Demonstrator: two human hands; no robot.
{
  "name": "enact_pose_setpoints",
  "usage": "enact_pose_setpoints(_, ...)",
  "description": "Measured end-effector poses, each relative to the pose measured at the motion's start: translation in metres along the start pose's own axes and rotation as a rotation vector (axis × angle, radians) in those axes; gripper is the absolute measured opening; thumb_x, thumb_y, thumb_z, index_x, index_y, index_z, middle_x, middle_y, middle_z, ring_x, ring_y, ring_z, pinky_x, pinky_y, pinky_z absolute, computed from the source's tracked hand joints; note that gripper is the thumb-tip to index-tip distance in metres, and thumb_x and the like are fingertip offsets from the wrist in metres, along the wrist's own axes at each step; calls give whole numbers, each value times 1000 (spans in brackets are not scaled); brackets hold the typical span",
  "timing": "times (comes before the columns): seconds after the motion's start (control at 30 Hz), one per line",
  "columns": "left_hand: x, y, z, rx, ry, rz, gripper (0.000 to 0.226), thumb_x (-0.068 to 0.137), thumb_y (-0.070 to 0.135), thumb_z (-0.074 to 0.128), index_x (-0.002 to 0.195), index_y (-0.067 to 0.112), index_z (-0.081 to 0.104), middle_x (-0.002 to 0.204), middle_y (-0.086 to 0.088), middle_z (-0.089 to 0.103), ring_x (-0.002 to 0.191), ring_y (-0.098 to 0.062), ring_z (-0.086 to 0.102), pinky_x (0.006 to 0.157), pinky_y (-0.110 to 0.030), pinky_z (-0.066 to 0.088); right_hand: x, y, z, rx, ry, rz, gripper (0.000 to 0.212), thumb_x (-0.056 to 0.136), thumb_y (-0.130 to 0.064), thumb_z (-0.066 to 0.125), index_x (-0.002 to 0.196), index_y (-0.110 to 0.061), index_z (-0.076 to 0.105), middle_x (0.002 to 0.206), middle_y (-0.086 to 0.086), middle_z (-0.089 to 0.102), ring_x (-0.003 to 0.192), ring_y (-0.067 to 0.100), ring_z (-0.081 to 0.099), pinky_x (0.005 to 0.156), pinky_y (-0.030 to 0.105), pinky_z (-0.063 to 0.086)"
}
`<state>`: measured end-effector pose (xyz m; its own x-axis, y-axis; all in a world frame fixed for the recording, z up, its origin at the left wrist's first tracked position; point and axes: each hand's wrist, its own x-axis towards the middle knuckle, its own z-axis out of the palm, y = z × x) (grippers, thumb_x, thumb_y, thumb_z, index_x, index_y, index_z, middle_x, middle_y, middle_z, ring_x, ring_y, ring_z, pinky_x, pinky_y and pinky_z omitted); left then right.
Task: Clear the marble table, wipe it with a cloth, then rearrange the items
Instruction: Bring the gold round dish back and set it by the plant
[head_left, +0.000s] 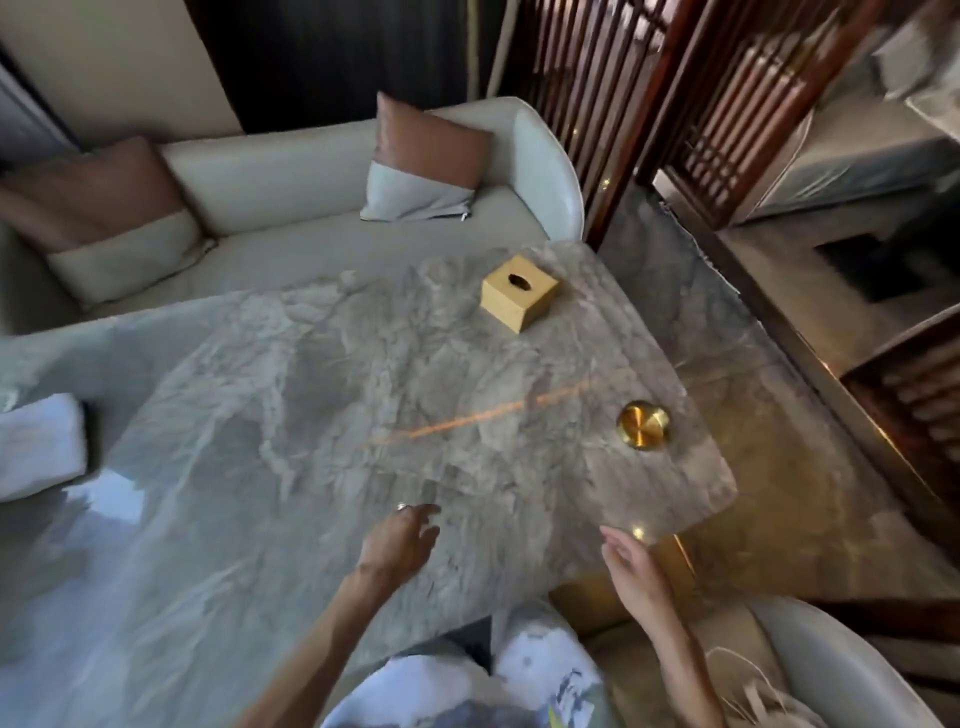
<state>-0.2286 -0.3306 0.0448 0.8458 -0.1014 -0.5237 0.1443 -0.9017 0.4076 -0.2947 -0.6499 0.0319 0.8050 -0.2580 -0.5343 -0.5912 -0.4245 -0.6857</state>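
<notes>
One pale sofa (291, 166) behind marble table (337, 395)

Cream sofa (270, 171) at far side w/ two cushions, both brown over grey: L cushion (104, 218) in the sofa's L corner, R cushion (421, 166) leaning by the curved armrest. Dark wood lattice screen (649, 78) upper R. Polished stone floor (779, 493) at R. Cream chair (831, 649) bottom R.

The marble table (322, 395) carries a gold tissue box (518, 292) far right; a round brass piece (643, 424) nearer; a folded white cloth (39, 447) far left.
</notes>
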Motion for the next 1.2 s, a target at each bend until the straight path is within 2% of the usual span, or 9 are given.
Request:
enact_pose_setpoints(0.23,72,138,33,-56,-45,49,33,95,33,51,126,27,62,123,2,70,114,-20,65,94,-30,51,84,18,-102,35,45,-6,34,98,-14,53,132,-8,58,133,14,61,124,26,56,104,33,41)
enact_pose_setpoints(0.5,170,293,70,-329,-87,-183,35,95,19,52,127,9,62,127,-17,66,119,-33,62,100,-37,49,214,21,-179,0,-36,37,41,98,-16,49,138,-10,53,136,13,60,126,27,56,107,37,42)
enact_pose_setpoints(0.63,203,339,80,-441,-111,-323,41,95,11,49,135,5,54,132,-22,60,120,-38,59,100,-42,52,252,15,-189,83,-100,152,46,97,-12,47,142,-6,46,142,17,54,130,30,52,111,42,39)
enact_pose_setpoints(0.77,224,359,92,-425,-159,-372,42,95,6,49,136,0,51,136,-24,56,127,-38,54,107,-44,46,270,12,-191,158,-173,200,47,97,-7,46,144,-6,44,144,15,52,132,28,51,109,37,39)
enact_pose_setpoints(0.87,231,364,96,-456,-176,-390,45,94,4,52,139,-3,45,136,-29,54,128,-42,51,108,-49,43,277,12,-188,215,-239,236,50,98,-7,48,147,-5,38,146,16,49,132,29,50,112,42,40)
enact_pose_setpoints(0.97,233,366,97,-497,-216,-386,37,96,2,47,132,-6,50,124,-35,58,114,-46,58,90,-46,48,281,13,-184,220,-296,251,40,96,-2,47,135,8,47,117,27,61,97,24,57,87,32,44)
enact_pose_setpoints(1.03,232,368,96,-502,-261,-384,18,95,2,47,104,-2,63,98,-30,58,78,-35,60,69,-36,42,283,13,-180,240,-324,271,30,93,4,45,120,12,55,92,31,54,77,21,45,71,29,32)
enact_pose_setpoints(1.1,231,370,95,-532,-277,-395,19,94,2,48,79,12,54,86,-16,53,67,-23,49,63,-30,38,285,9,-177,318,-325,326,24,93,5,45,108,3,63,83,18,52,68,15,43,66,28,32)
enact_pose_setpoints(1.2,230,367,94,-639,-267,-438,26,94,-1,48,75,17,47,74,-7,48,60,-14,42,57,-26,34,286,2,-175,333,-323,355,24,92,4,46,83,-14,60,70,7,49,62,15,44,64,26,36)
